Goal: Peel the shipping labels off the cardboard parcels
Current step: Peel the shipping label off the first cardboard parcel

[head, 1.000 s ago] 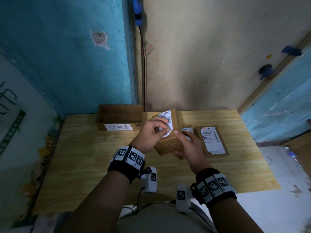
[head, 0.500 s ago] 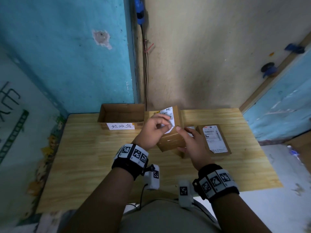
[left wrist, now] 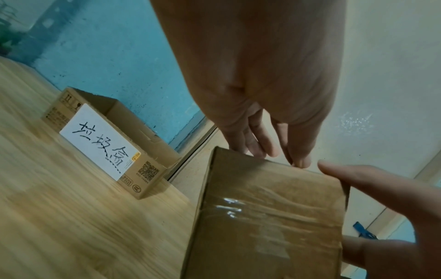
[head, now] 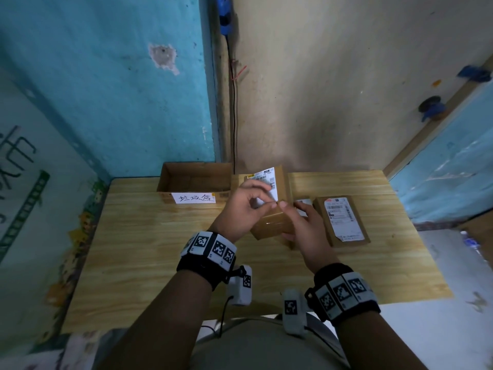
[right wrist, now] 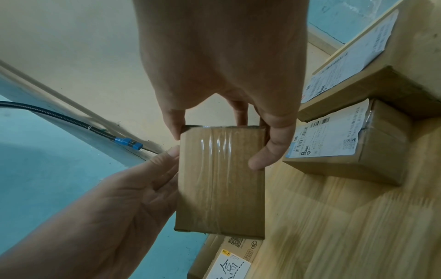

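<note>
A brown cardboard parcel is held tilted up above the wooden table, its taped face toward me. A white shipping label sits on its far upper face. My left hand pinches the label near its lower right corner, fingers over the parcel's top edge. My right hand grips the parcel from the right, with a finger and the thumb on opposite sides of its top end. How much of the label is lifted is hidden by my fingers.
An open cardboard box with a handwritten note stands at the back left. A flat labelled parcel lies to the right, and a smaller labelled parcel sits beside it. Walls close off the table's far edge.
My left fingertips have slid down the label toward its lower right corner, meeting the right index finger. The parcel stays held in about the same place.
</note>
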The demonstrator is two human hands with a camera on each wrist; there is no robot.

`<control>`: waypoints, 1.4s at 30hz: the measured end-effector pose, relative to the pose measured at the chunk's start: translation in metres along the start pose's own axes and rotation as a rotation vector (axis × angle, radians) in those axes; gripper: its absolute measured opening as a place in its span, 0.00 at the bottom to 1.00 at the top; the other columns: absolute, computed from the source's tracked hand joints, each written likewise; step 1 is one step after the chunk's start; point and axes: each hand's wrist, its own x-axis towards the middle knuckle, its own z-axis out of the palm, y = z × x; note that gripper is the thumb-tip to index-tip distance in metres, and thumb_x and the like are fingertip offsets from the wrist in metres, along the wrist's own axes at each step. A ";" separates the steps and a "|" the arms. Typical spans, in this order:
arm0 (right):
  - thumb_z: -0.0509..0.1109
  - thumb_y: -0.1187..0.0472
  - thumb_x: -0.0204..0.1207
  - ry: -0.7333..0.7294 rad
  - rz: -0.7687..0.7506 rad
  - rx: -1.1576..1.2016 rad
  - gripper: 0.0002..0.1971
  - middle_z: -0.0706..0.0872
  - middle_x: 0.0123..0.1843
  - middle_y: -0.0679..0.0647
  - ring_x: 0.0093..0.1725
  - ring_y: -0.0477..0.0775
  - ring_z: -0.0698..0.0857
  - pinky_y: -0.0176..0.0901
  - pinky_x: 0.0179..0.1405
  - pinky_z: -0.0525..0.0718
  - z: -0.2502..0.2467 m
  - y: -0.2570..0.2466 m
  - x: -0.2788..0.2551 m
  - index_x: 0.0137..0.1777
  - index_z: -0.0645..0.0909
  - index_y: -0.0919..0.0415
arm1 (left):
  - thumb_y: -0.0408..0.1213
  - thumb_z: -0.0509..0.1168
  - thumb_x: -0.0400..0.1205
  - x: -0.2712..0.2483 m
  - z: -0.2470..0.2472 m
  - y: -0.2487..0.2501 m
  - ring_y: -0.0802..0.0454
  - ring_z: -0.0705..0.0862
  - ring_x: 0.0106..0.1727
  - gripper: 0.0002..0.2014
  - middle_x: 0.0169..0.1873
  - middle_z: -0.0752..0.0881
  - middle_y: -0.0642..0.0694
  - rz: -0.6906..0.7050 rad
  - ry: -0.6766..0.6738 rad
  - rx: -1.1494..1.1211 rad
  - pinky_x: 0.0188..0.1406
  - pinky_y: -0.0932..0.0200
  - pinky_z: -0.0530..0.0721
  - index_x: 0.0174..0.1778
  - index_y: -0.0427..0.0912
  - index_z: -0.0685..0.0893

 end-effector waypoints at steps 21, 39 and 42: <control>0.89 0.42 0.62 -0.231 0.149 0.172 0.54 0.88 0.72 0.62 0.64 0.61 0.92 0.61 0.58 0.92 -0.058 -0.033 0.043 0.84 0.69 0.61 | 0.24 0.69 0.79 0.045 0.062 0.034 0.56 0.81 0.64 0.11 0.56 0.81 0.47 0.097 0.029 0.124 0.59 0.64 0.79 0.36 0.45 0.81; 0.78 0.48 0.79 -0.275 0.152 0.061 0.21 0.92 0.61 0.55 0.58 0.55 0.93 0.58 0.55 0.94 -0.114 -0.031 0.056 0.69 0.82 0.53 | 0.36 0.71 0.82 0.050 0.106 0.037 0.57 0.81 0.68 0.12 0.62 0.86 0.49 -0.275 0.034 0.192 0.72 0.57 0.76 0.60 0.43 0.87; 0.78 0.47 0.80 -0.275 0.165 0.034 0.17 0.87 0.60 0.49 0.59 0.51 0.89 0.57 0.54 0.94 -0.126 -0.026 0.056 0.64 0.78 0.47 | 0.34 0.70 0.82 0.044 0.118 0.038 0.57 0.83 0.66 0.11 0.60 0.88 0.50 -0.286 0.031 0.155 0.71 0.55 0.78 0.60 0.42 0.88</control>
